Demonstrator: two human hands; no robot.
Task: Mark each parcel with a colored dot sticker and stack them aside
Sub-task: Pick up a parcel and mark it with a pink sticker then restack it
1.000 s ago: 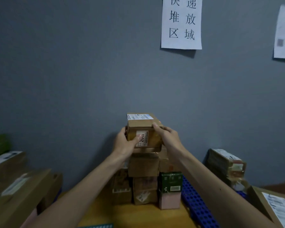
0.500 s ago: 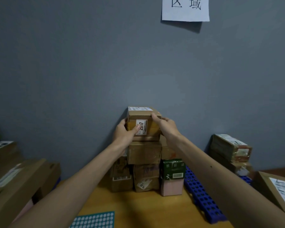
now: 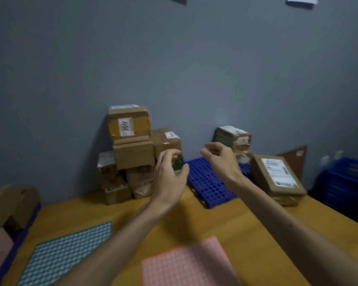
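A stack of brown parcels [image 3: 132,155] stands against the grey wall, topped by a small box with a white label [image 3: 128,122]. My left hand [image 3: 168,176] hovers in front of the stack's right side, fingers loosely spread, holding nothing. My right hand [image 3: 220,159] hangs in the air over the blue perforated pallet [image 3: 209,182], fingers relaxed and empty. A teal dot sticker sheet [image 3: 64,252] and a pink dot sticker sheet [image 3: 186,265] lie on the wooden table near me. The green box in the stack is mostly hidden behind my left hand.
To the right sit a labelled flat parcel [image 3: 277,178] and a taped box [image 3: 234,139] behind it. Blue crates [image 3: 347,182] stand at far right. Cardboard boxes [image 3: 10,205] fill the left edge. The wooden table [image 3: 132,219] lies between the sheets and the stack.
Both hands have let go of the top labelled box, which now rests on the stack, and have drawn back towards me and rightward. The view has tilted down and right.
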